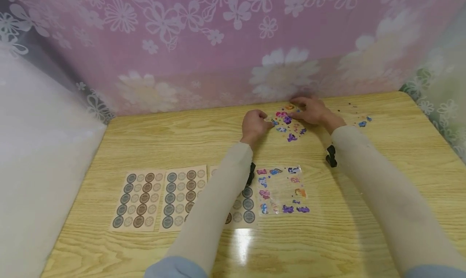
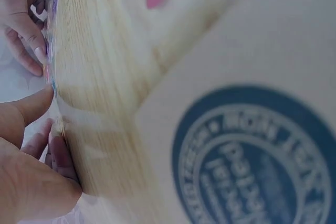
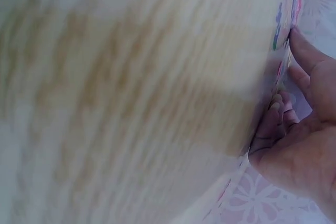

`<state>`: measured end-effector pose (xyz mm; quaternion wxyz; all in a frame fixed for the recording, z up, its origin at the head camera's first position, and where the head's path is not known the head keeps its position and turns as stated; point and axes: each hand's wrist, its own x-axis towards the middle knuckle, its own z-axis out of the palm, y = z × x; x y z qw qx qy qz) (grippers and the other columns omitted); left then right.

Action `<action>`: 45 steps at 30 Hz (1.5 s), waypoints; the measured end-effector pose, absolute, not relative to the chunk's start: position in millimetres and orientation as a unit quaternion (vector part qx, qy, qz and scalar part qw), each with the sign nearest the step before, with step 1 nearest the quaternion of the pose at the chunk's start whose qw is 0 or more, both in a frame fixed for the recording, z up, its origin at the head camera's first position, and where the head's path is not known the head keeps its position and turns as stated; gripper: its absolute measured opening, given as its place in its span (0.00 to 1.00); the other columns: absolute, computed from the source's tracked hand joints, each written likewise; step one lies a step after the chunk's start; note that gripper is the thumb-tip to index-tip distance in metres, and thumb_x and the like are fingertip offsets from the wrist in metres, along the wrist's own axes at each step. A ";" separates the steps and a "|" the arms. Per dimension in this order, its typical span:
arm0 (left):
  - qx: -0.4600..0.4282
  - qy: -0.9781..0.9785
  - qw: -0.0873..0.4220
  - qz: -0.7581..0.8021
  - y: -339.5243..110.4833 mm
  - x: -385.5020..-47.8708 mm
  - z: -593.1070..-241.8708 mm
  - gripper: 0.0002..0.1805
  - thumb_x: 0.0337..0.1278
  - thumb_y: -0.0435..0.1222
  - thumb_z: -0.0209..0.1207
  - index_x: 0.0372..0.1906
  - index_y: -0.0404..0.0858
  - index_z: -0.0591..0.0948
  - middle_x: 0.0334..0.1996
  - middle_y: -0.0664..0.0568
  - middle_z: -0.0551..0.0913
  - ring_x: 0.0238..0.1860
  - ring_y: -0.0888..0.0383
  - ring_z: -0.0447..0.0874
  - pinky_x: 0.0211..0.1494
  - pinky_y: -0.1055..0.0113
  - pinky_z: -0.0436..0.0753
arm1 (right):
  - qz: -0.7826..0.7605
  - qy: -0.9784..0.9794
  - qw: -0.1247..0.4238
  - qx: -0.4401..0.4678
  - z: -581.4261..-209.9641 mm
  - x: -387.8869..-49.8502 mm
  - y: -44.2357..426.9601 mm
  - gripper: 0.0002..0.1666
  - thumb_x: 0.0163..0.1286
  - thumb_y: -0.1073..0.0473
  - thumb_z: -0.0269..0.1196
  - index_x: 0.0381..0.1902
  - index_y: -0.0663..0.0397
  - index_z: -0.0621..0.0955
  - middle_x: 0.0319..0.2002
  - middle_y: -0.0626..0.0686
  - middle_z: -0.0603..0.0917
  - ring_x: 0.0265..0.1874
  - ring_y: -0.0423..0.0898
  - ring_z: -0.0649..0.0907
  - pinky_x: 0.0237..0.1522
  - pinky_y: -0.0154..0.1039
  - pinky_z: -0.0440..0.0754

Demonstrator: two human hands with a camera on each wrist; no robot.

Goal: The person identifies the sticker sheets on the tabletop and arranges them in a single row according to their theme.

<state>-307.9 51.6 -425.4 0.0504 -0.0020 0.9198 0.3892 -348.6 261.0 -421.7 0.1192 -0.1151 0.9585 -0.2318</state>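
Neither hand is clenched. The left hand [image 1: 256, 124] has its fingers loosely bent on the tabletop, with its thumb reaching out to the near-left side of a clear sheet of small pink, purple, blue and orange pony-like stickers [image 1: 287, 120]. The right hand [image 1: 312, 110] lies half spread, thumb on the stickers and fingers toward the far side. I see no pinch in either. The thumbs, set on opposite sides, would seem to keep that thin plastic flat and square; its outer edges are hard to make out from here.

It lies near the far edge of the yellow wood-grain table [image 1: 174, 144], by the pink curtain with white flowers [image 1: 218, 63]. More little coloured figures [image 1: 362, 123] lie to its right. Nearer the person, a squarish clear plastic sheet with pony-like stickers round its border [image 1: 282, 189] sits beside a row of tan paper sheets with round blue-grey and brown labels [image 1: 182, 197], evenly lined up, I suppose so each shows.

Only those labels offer readable print. Close up by the left wrist, a round blue label with pale lettering [image 2: 252, 166] seems to carry "FRESH" around its ring; the other words are turned or blurred, and I can make out no brand.
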 end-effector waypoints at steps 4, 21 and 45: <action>0.003 0.921 0.053 0.386 49.7 -309.2 -426.8 0.17 0.54 0.41 0.68 0.48 0.40 0.83 0.43 0.53 0.82 0.42 0.58 0.79 0.45 0.66 0.77 | -0.222 0.957 0.129 -0.137 -419.2 -349.8 261.3 0.37 0.70 0.47 0.58 0.70 0.60 0.63 0.68 0.73 0.53 0.67 0.69 0.51 0.63 0.65 0.48; 0.002 0.905 0.056 0.423 46.4 -310.5 -430.7 0.12 0.55 0.40 0.67 0.44 0.46 0.83 0.36 0.61 0.82 0.37 0.63 0.78 0.41 0.68 0.75 | -0.218 0.946 0.148 -0.187 -414.5 -356.8 263.3 0.35 0.69 0.51 0.60 0.68 0.62 0.66 0.62 0.74 0.57 0.61 0.68 0.57 0.60 0.64 0.54; -0.015 0.885 0.068 0.460 38.6 -316.3 -430.2 0.09 0.62 0.43 0.61 0.46 0.55 0.83 0.35 0.66 0.85 0.37 0.67 0.80 0.42 0.65 0.74 | -0.302 0.931 0.134 -0.153 -415.9 -347.3 263.9 0.31 0.67 0.53 0.64 0.60 0.65 0.68 0.56 0.67 0.66 0.56 0.63 0.67 0.59 0.61 0.62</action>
